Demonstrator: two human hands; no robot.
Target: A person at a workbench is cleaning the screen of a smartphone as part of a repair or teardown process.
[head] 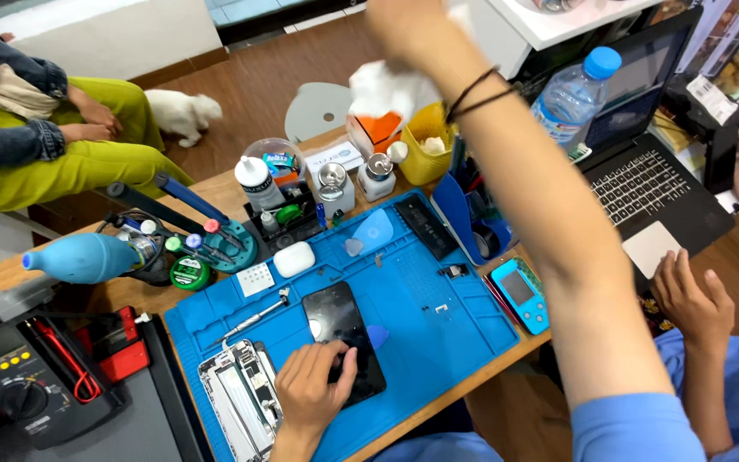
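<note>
My left hand (310, 393) lies at the near edge of the blue work mat (438, 325), fingers pressing the lower end of a black phone screen (335, 321) that lies flat. An opened phone chassis (241, 398) sits just left of that hand. My right arm stretches far across the desk; my right hand (404, 26) is at the top edge of the view, closed on a blurred white tissue (382, 90) above an orange tissue box (374, 133). Black bands circle that wrist.
On the mat lie a screwdriver (254, 318), a white earbud case (294, 258) and a teal handheld device (519, 295). Bottles, a blue blower (83, 257) and a multimeter (23, 385) stand left. A co-worker's hand (690, 304) rests by a laptop (652, 188). A water bottle (575, 94) stands behind.
</note>
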